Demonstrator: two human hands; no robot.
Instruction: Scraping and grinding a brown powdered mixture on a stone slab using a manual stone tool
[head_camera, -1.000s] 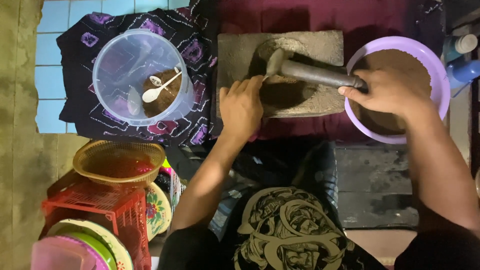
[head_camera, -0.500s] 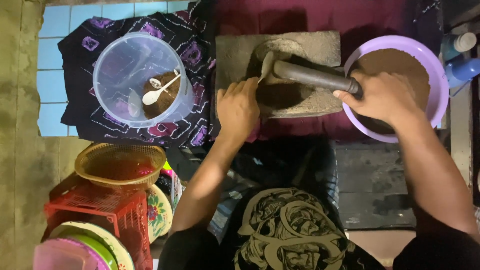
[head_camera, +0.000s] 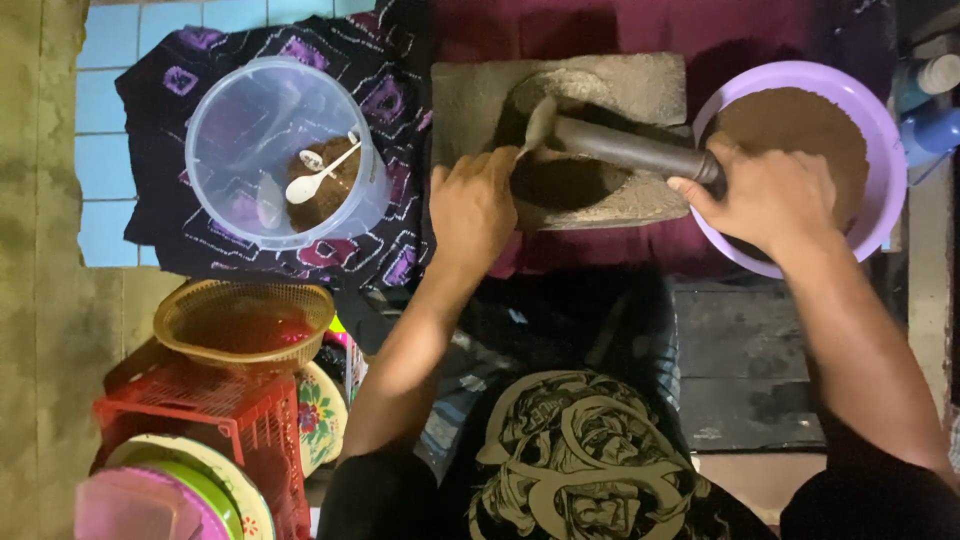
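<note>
Head view, right hand (head_camera: 775, 195) gripping cylindrical stone roller (head_camera: 625, 148), left hand (head_camera: 475, 205) holding spoon (head_camera: 538, 125), rough grinding slab (head_camera: 470, 95).

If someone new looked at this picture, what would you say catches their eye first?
Most likely the grey stone slab at top centre, where the right hand grips a dark stone roller and the left hand holds a spoon over the brown paste. Next, the purple bowl of brown powder at the right. Then the clear tub at the left, with a white spoon inside.

Dark stone roller (head_camera: 630, 150) lying tilted across grey grinding slab (head_camera: 470, 95)
</note>
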